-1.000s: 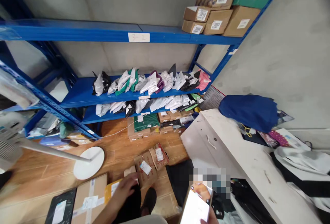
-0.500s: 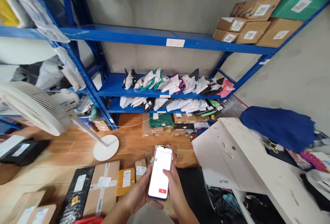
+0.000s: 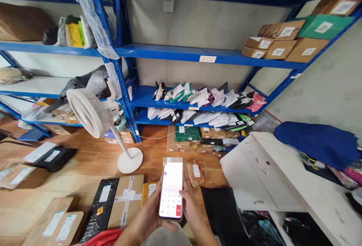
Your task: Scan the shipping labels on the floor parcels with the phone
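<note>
A smartphone (image 3: pixel 171 185) with a lit white screen is held upright at the bottom middle of the head view. Its lower half shows a number keypad and a red key. My left hand (image 3: pixel 151 212) wraps round the phone's left side and lower edge, fingers partly hidden behind it. On the other side, my right hand (image 3: pixel 190 204) holds the right edge, its thumb at the screen's edge beside the keypad. Just beyond the phone, a small brown parcel (image 3: pixel 196 173) with a white label lies on the floor.
A white standing fan (image 3: pixel 130 160) stands left of centre. Blue shelves (image 3: pixel 169 51) with bagged parcels line the wall. Labelled boxes (image 3: pixel 128 195) and a black-wrapped parcel (image 3: pixel 103 204) lie on the floor at left. A white cabinet (image 3: pixel 249 170) is tipped at right.
The view has turned left and up, so more shelving shows at left. A number keypad now appears on the phone screen. Both hands still hold the phone.
</note>
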A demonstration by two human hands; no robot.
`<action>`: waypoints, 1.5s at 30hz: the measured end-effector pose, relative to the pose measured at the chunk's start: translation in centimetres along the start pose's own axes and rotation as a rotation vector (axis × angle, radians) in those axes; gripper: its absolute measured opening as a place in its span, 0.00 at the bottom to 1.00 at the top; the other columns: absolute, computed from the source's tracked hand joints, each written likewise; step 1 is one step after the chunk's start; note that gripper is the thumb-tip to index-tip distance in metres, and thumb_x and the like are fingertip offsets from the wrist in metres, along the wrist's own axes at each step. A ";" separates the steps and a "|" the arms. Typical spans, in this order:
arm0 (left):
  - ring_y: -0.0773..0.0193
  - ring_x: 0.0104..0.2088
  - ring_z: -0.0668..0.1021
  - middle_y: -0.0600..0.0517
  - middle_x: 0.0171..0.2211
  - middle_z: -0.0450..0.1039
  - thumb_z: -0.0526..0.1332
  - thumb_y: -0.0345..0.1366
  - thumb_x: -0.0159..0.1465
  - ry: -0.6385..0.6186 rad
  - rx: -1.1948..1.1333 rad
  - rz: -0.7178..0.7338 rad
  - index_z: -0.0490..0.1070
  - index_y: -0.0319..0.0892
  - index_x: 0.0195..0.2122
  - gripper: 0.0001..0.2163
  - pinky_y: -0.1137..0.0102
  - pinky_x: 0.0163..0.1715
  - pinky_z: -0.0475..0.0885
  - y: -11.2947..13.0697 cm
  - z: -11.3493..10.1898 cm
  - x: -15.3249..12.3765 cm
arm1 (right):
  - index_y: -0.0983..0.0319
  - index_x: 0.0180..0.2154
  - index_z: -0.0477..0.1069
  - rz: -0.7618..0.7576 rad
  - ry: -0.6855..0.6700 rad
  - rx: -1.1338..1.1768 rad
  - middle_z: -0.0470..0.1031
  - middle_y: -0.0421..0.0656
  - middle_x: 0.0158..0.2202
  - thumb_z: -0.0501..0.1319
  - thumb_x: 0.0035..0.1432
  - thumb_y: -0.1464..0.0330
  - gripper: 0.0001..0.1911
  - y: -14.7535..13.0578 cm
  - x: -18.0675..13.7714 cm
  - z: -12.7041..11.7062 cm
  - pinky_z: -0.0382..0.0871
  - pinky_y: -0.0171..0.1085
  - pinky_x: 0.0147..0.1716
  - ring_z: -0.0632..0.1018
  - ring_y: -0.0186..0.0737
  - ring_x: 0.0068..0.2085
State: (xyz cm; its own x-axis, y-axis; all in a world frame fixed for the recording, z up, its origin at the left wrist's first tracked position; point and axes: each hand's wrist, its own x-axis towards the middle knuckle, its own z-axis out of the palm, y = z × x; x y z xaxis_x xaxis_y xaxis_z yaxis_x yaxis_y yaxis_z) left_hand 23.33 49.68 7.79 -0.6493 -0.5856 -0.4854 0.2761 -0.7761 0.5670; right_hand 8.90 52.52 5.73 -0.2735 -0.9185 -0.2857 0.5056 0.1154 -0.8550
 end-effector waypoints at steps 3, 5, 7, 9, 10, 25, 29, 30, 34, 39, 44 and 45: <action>0.46 0.51 0.73 0.43 0.64 0.56 0.56 0.46 0.65 -0.023 -0.005 0.033 0.40 0.52 0.69 0.35 0.68 0.22 0.77 -0.3 -0.4 -1.3 | 0.57 0.45 0.76 0.027 -0.037 -0.024 0.81 0.41 0.46 0.60 0.43 0.67 0.23 0.7 -1.4 -0.1 0.68 0.45 0.49 0.76 0.52 0.51; 0.47 0.46 0.75 0.41 0.60 0.62 0.55 0.44 0.65 -0.048 0.001 0.034 0.36 0.51 0.69 0.36 0.66 0.21 0.77 -0.5 -0.6 -2.0 | 0.56 0.46 0.76 0.029 -0.046 -0.051 0.80 0.40 0.50 0.61 0.45 0.67 0.23 0.9 -2.1 -0.1 0.67 0.45 0.51 0.75 0.51 0.53; 0.52 0.39 0.77 0.41 0.55 0.66 0.57 0.40 0.62 -0.044 0.035 0.061 0.35 0.50 0.69 0.38 0.65 0.21 0.78 -0.6 -0.5 -2.7 | 0.56 0.48 0.75 0.022 -0.078 -0.068 0.80 0.41 0.50 0.61 0.47 0.67 0.23 1.0 -2.7 0.0 0.67 0.45 0.50 0.76 0.50 0.52; 0.57 0.35 0.76 0.43 0.52 0.69 0.59 0.35 0.59 -0.010 0.106 0.104 0.37 0.50 0.69 0.40 0.67 0.21 0.78 -0.6 -0.1 -3.3 | 0.56 0.50 0.74 0.006 -0.136 -0.069 0.81 0.41 0.48 0.60 0.48 0.67 0.24 0.8 -3.3 0.4 0.69 0.45 0.49 0.77 0.50 0.49; 0.58 0.34 0.76 0.43 0.51 0.69 0.59 0.35 0.59 0.013 0.147 0.125 0.38 0.49 0.69 0.40 0.68 0.20 0.77 -0.6 0.2 -3.6 | 0.56 0.50 0.74 -0.004 -0.164 -0.067 0.81 0.41 0.47 0.59 0.48 0.68 0.25 0.7 -3.5 0.5 0.70 0.44 0.48 0.78 0.50 0.49; 0.55 0.36 0.77 0.46 0.50 0.68 0.59 0.26 0.42 -0.089 0.102 0.031 0.36 0.52 0.69 0.53 0.62 0.29 0.78 -0.6 -1.0 -5.0 | 0.57 0.43 0.76 0.029 -0.061 -0.005 0.83 0.39 0.39 0.60 0.40 0.68 0.23 0.6 -5.0 1.7 0.70 0.43 0.43 0.78 0.50 0.42; 0.56 0.37 0.77 0.49 0.46 0.69 0.58 0.26 0.46 -0.113 0.070 0.036 0.38 0.56 0.68 0.49 0.63 0.30 0.78 -1.1 -1.7 -4.8 | 0.59 0.40 0.78 0.027 0.013 -0.017 0.83 0.41 0.38 0.63 0.43 0.62 0.19 0.8 -4.7 2.0 0.68 0.42 0.43 0.78 0.50 0.41; 0.55 0.37 0.77 0.49 0.46 0.69 0.57 0.26 0.45 -0.128 0.043 0.038 0.38 0.57 0.68 0.50 0.62 0.30 0.78 -1.3 -1.8 -4.7 | 0.59 0.39 0.78 0.025 0.029 -0.020 0.83 0.42 0.37 0.64 0.44 0.61 0.18 0.7 -4.6 2.1 0.68 0.42 0.42 0.78 0.49 0.40; 0.54 0.38 0.77 0.49 0.45 0.70 0.56 0.28 0.43 -0.187 -0.014 0.026 0.38 0.59 0.68 0.50 0.60 0.32 0.78 -1.8 -2.3 -4.4 | 0.61 0.34 0.78 0.044 0.076 -0.020 0.83 0.43 0.30 0.67 0.44 0.54 0.20 0.2 -4.4 2.8 0.68 0.41 0.36 0.78 0.48 0.33; 0.53 0.38 0.77 0.48 0.48 0.70 0.55 0.29 0.45 -0.226 -0.045 -0.020 0.40 0.58 0.68 0.47 0.60 0.32 0.77 -2.9 -3.4 -3.6 | 0.61 0.35 0.76 0.105 0.071 0.013 0.82 0.43 0.27 0.68 0.43 0.51 0.23 0.8 -4.1 2.5 0.68 0.40 0.30 0.78 0.46 0.28; 0.49 0.44 0.77 0.47 0.51 0.70 0.55 0.29 0.49 -0.223 -0.065 -0.104 0.42 0.58 0.68 0.44 0.58 0.35 0.76 -3.7 -4.5 -2.5 | 0.60 0.39 0.75 0.129 -0.053 0.037 0.83 0.42 0.35 0.74 0.33 0.65 0.26 1.5 -4.6 0.3 0.69 0.39 0.36 0.80 0.47 0.36; 0.48 0.46 0.76 0.46 0.53 0.69 0.55 0.30 0.49 -0.219 -0.059 -0.137 0.43 0.57 0.68 0.44 0.58 0.37 0.76 -3.9 -4.5 -2.1 | 0.61 0.42 0.74 0.139 -0.099 0.044 0.83 0.43 0.36 0.74 0.32 0.68 0.29 1.7 -4.7 -0.3 0.69 0.40 0.37 0.80 0.49 0.38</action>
State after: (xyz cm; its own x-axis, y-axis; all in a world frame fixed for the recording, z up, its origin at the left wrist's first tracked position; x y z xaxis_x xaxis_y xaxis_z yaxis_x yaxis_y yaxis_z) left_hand 26.83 52.89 3.62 -0.8197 -0.4144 -0.3955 0.2119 -0.8608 0.4627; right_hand 10.84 57.14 5.46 -0.1179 -0.9279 -0.3536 0.5687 0.2289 -0.7901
